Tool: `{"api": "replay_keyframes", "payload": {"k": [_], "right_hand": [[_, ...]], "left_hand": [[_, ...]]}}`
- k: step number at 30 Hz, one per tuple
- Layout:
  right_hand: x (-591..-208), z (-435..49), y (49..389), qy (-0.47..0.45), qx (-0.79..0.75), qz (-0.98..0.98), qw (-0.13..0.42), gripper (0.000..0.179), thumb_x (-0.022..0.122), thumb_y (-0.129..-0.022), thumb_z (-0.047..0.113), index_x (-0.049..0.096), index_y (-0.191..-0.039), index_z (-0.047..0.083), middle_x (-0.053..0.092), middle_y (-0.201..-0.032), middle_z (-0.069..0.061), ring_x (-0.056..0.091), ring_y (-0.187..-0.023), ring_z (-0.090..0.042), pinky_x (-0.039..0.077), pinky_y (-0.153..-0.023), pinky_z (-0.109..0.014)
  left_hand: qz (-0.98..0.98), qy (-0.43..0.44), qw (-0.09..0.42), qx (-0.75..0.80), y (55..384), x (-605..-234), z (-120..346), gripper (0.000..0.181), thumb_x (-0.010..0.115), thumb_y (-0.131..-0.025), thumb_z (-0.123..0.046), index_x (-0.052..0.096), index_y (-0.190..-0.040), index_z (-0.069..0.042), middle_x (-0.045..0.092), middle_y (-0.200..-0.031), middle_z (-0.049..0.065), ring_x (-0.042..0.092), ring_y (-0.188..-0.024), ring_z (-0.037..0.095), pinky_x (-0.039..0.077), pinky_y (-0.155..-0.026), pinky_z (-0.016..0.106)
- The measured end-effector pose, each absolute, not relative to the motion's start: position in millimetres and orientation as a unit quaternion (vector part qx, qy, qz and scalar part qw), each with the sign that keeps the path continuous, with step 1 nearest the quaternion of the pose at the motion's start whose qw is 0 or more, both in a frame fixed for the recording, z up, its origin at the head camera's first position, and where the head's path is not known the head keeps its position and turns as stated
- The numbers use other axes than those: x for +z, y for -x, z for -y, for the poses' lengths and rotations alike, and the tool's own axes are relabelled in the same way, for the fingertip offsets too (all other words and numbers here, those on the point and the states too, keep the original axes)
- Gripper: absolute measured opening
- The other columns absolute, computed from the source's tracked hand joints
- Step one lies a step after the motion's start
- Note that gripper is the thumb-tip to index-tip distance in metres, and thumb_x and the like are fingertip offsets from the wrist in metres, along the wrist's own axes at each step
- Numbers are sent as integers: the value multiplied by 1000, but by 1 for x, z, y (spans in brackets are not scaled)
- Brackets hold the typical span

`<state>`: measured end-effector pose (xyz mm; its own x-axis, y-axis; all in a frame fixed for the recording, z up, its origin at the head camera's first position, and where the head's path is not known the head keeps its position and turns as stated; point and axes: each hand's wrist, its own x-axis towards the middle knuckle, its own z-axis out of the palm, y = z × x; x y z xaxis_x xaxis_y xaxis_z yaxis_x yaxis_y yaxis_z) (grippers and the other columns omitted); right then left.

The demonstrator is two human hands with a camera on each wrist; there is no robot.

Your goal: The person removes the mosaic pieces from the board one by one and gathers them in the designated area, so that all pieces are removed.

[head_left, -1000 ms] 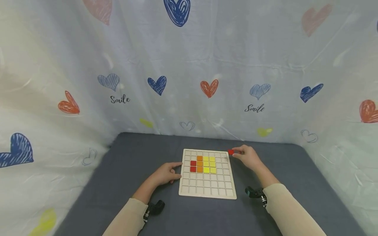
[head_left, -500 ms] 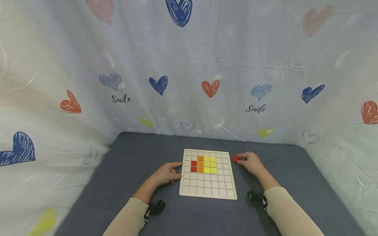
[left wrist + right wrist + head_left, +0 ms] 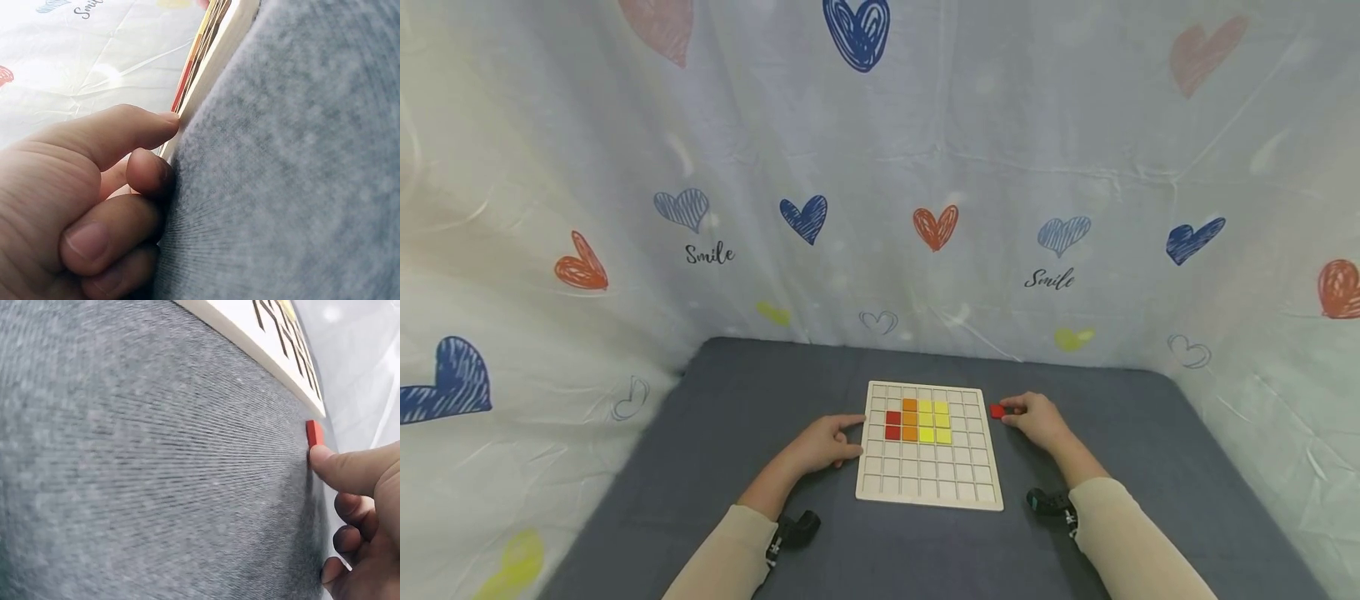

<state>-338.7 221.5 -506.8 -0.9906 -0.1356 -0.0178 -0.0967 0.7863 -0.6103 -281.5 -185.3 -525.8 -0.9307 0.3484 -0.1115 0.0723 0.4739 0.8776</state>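
Observation:
A pale wooden board (image 3: 928, 490) with a grid of square cells lies on the dark grey cloth. My left hand (image 3: 820, 442) rests against its left edge; index finger and thumb touch the side, while the other fingers fold under. To the right of the board, my right hand (image 3: 1037, 418) pinches a small red square tile (image 3: 997, 411) between thumb and fingers. In the right wrist view the red tile (image 3: 314, 432) stands out past the thumb tip, close to the board's corner (image 3: 315, 407) and low over the cloth.
Set in the grid are two red tiles (image 3: 892, 426), three orange tiles (image 3: 910, 420) and several yellow tiles (image 3: 934, 422). Grey cloth (image 3: 752, 375) surrounds the board. Behind hangs a white curtain (image 3: 865, 167) printed with hearts.
My right hand, holding the red tile, has moved from the board's far right corner outward and nearer to me, beside the right edge. The left hand keeps its place.

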Motion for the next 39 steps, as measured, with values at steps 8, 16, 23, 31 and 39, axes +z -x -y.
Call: {"api": "replay_keyframes", "payload": {"k": [8,16,23,31,39], "right_hand": [[-495,-224,343,55,-367,-928,38,41,73,-96,12,66,-132,-5,58,-115,-23,53,-101,-35,47,-83,-49],[-476,-215,353,78,-385,-919,30,41,69,-100,14,64,-137,-2,55,-107,-15,47,-91,-29,41,-73,-42],[-463,-191,355,101,-392,-914,30,42,69,-100,18,63,-138,1,57,-117,-17,51,-98,-32,44,-77,-45],[-457,-160,355,163,-403,-900,32,40,70,-99,15,66,-136,0,54,-99,-12,44,-77,-24,39,-68,-38],[-458,-133,352,201,-397,-894,43,38,70,-99,15,67,-135,1,52,-91,-7,40,-77,-23,35,-68,-39]], "left_hand": [[-847,-127,137,498,282,-528,185,64,76,-93,-12,51,-151,-4,50,-50,0,36,-42,10,29,-45,27],[-846,-131,132,499,282,-528,186,64,76,-93,-13,51,-151,-3,50,-50,0,36,-42,11,29,-45,27],[-848,-124,135,498,282,-528,186,64,77,-93,-14,51,-151,-4,50,-50,0,36,-42,11,29,-44,27],[-848,-127,134,496,283,-529,187,63,76,-93,-14,52,-150,-5,51,-51,0,36,-42,10,30,-44,27],[-850,-127,129,495,283,-530,185,63,77,-91,-13,53,-150,-5,49,-49,-1,36,-41,10,29,-43,26]]}}
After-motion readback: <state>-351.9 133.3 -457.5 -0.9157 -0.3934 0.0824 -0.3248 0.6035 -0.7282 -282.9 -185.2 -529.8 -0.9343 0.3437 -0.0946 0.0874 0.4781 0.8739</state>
